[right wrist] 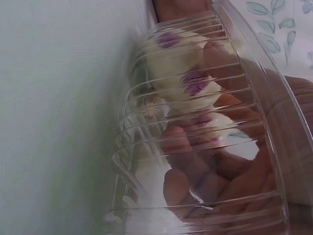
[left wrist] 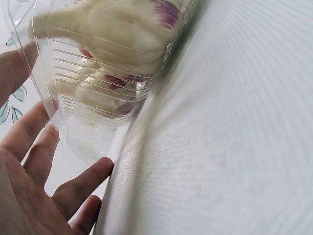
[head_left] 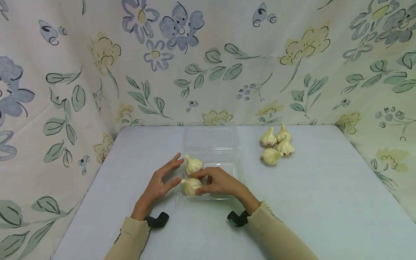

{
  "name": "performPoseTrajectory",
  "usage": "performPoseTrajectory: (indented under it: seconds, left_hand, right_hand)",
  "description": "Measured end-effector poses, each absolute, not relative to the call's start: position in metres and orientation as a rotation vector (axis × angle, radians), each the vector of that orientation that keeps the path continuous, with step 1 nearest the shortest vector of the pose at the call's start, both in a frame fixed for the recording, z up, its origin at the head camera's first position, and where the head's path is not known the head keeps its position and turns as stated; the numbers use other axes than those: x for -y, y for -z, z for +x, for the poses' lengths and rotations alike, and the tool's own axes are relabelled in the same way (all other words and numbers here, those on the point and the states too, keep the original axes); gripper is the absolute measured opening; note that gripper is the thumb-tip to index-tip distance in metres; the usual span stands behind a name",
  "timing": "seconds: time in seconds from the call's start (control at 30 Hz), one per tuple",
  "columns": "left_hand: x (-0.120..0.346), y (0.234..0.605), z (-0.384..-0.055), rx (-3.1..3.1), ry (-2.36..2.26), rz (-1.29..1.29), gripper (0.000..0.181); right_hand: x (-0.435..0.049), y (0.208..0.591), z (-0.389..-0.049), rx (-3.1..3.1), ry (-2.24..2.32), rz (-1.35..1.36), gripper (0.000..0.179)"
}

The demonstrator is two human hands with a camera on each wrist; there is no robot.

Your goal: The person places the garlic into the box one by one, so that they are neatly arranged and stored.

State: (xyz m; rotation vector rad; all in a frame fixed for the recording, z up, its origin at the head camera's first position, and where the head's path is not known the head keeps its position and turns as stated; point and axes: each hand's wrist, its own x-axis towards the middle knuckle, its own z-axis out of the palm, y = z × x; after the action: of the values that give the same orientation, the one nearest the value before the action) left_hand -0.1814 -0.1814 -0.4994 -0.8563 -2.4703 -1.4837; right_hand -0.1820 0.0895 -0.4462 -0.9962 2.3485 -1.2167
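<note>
A clear plastic clamshell container (head_left: 231,169) lies open on the table, its lid (head_left: 211,139) folded back toward the far edge. Two garlic bulbs sit in its left half: a rear bulb (head_left: 194,165) and a front bulb (head_left: 190,186). My right hand (head_left: 221,182) reaches into the container and holds the front bulb between thumb and fingers. In the right wrist view, that hand's fingertips (right wrist: 177,142) show through the ribbed wall. My left hand (head_left: 159,183) has its fingers spread and touches the container's left rim, seen close up in the left wrist view.
Several garlic bulbs (head_left: 285,145) are grouped at the table's back right. The white table (head_left: 308,202) ends at a floral curtain (head_left: 208,86) behind and on both sides. Black wrist cameras (head_left: 157,220) are worn under both wrists.
</note>
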Motion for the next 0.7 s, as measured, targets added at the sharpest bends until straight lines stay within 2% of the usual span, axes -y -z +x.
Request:
performPoseTrajectory:
  seconds: [0.43, 0.7]
  left_hand:
    - [0.180, 0.498, -0.181, 2.473, 1.465, -0.852, 0.060]
    - [0.180, 0.498, -0.180, 2.466, 1.453, -0.861, 0.061]
  right_hand:
    - [-0.098, 0.443, -0.181, -2.385, 1.183, -1.025, 0.053]
    - [-0.122, 0.444, -0.180, -2.457, 1.243, -1.032, 0.050]
